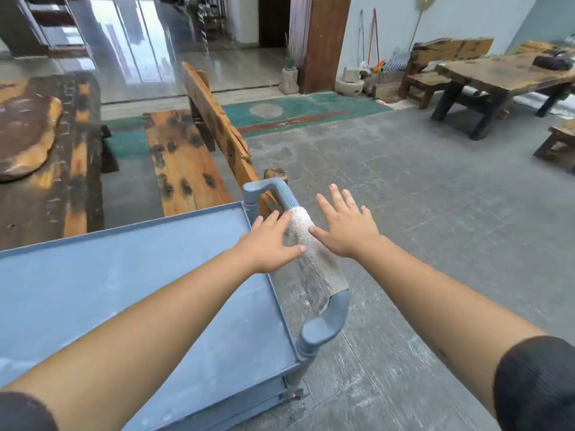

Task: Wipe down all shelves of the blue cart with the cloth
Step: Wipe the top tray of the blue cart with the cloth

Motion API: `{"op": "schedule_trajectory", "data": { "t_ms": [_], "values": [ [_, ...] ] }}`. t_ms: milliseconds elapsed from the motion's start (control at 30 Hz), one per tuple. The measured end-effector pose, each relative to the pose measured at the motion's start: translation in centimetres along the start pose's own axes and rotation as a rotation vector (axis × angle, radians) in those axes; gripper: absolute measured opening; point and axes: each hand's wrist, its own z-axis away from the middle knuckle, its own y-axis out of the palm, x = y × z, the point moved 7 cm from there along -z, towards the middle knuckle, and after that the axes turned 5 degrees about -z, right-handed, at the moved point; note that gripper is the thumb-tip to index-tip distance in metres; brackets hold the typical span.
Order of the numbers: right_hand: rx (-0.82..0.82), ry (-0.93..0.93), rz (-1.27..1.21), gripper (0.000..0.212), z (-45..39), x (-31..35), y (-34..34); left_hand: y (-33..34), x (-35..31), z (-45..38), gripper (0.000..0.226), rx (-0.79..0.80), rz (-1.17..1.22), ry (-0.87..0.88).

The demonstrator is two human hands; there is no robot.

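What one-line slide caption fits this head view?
Both open hands, left hand and right hand, flank the cloth draped over the blue cart's handle.

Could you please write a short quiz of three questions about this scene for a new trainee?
1. True or false: the cloth hangs over the cart handle.
2. What are both hands doing? A) gripping the cloth B) held open beside it C) wiping the top shelf
3. Fill in: beyond the blue cart stands a wooden ____.

Key
1. True.
2. B: the left hand and right hand have straight fingers on either side of the cloth.
3. Bench.
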Motion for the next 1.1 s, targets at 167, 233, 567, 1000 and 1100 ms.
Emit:
{"op": "schedule_trajectory", "data": {
  "t_ms": [167, 233, 567, 1000, 1100],
  "values": [
    [0.179, -0.029, -0.059, 0.073, -4.2, -0.6, 4.5, 4.6, -0.1, -3.8, 0.090, 0.100, 0.263, -0.068],
    [0.224, -0.075, -0.141, 0.069, -5.6, -0.2, 6.0, 4.3, 0.4, -5.1, 0.074, -0.033, 0.537, -0.133],
    [0.160, 0.009, -0.581, 0.026, -9.1, 0.0, 6.1, 5.3, 2.1, -7.8, 0.022, -0.039, 0.785, -0.294],
    [0.179, -0.106, -0.667, 0.010, -5.4, -2.5, 2.6, 0.4, 2.6, -4.8, 0.017, -0.179, 0.440, -0.084],
    [0.100, -0.131, -0.607, 0.015, -4.3, -2.7, 0.4, -2.0, 1.9, -3.5, 0.018, -0.222, 0.390, -0.025]
  ]
}}
